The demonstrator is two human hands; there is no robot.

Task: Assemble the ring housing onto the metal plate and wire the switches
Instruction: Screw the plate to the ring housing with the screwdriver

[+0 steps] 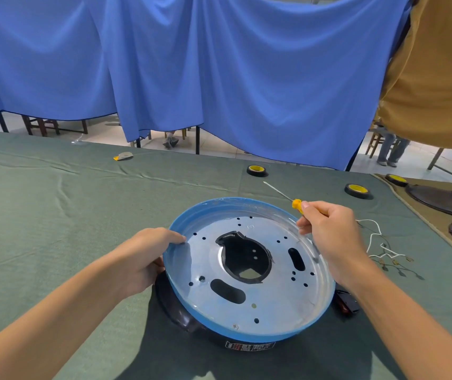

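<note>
— What lies on the worktop (pixel 27 174)?
— I see green cloth (pixel 82 242) covering it, a black ring housing (pixel 175 308) near me, a tape roll (pixel 256 170) at the far edge, white wires (pixel 386 249) to the right.

label (pixel 250 346) on the black housing (pixel 175 314) is too blurred to read

1. A makeshift assembly workshop: a long workbench (pixel 54 201) draped in green cloth, screened off by hanging blue sheets (pixel 219 64).
2. Tools of the trade on show: rolls of tape (pixel 256 170), a yellow-handled screwdriver (pixel 297 204), loose wires (pixel 375 237).
3. Dark round parts (pixel 438 200) lie on a neighbouring tan-covered bench; wooden chairs (pixel 41 124) stand beyond.
</note>
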